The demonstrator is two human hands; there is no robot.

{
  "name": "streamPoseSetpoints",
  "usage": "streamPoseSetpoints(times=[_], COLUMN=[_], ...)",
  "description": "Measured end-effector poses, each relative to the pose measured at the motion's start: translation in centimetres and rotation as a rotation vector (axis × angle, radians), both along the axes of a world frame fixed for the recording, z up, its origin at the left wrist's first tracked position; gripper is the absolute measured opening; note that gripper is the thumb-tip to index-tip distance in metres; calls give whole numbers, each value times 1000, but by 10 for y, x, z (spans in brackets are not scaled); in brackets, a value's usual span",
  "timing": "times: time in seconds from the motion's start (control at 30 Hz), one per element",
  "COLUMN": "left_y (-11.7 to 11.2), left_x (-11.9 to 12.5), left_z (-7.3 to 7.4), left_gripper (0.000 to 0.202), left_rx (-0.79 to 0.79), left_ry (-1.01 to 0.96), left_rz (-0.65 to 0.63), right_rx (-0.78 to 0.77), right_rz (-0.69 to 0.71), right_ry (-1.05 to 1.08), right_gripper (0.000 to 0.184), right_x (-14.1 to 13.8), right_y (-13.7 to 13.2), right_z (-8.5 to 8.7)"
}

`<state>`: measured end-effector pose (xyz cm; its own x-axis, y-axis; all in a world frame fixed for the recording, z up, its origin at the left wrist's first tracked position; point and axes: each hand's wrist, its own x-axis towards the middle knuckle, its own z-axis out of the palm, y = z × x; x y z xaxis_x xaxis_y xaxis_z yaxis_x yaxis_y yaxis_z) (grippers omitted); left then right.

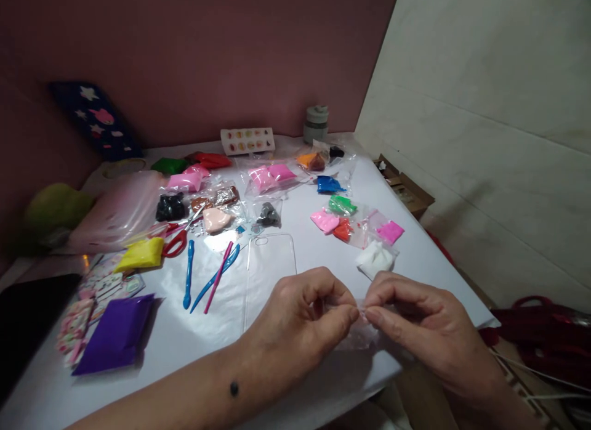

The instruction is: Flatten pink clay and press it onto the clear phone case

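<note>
My left hand (318, 313) and my right hand (415, 316) meet over the table's front right part. Thumb and fingers of each pinch the edge of a small clear plastic bag (357, 336), which hangs between them. What the bag contains, if anything, I cannot make out. Just beyond my right hand lies a bag of white clay (376, 257). A clear phone case (272, 254) lies flat behind my left hand, which partly covers it. Left of the case are a blue modelling knife (216, 279), a pink stick (218, 277) and another blue modelling tool (188, 275).
Several bagged clays lie about, among them purple (117, 334), yellow (141, 254), blue (329, 184) and magenta (390, 231). Red-handled scissors (175, 244) lie at left. A grey jar (316, 124) and a sticker sheet (247, 141) stand at the back wall. A cardboard box (406, 190) is beyond the right edge.
</note>
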<state>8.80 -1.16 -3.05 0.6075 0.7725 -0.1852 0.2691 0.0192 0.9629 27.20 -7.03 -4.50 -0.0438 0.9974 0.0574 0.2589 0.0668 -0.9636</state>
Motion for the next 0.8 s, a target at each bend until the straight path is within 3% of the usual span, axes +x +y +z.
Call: streamPoseSetpoints(times=[0.27, 0.33, 0.4, 0.5, 0.53, 0.67, 0.8], left_y=[-9, -9, -7, -3, -3, -7, -12], left_x=[-1, 0, 1, 2, 2, 2, 0], left_z=[-1, -3, -5, -7, -8, -12, -16], left_gripper=[14, 15, 15, 17, 14, 10, 11], left_rx=[-10, -23, -49, -11, 23, 126, 199], left_ry=[11, 34, 23, 9, 20, 104, 147], left_rz=[-94, -84, -26, 72, 64, -84, -121], right_rx=[76, 28, -61, -70, -45, 10, -32], right_rz=[64, 60, -32, -309, -340, -282, -268], right_ry=[-1, -23, -62, -155, -204, -305, -440], right_gripper=[21, 23, 26, 33, 33, 20, 26], right_x=[2, 10, 24, 45, 51, 59, 67], right_y=[-16, -15, -8, 16, 27, 80, 114], right_z=[-7, -7, -4, 7, 11, 22, 15])
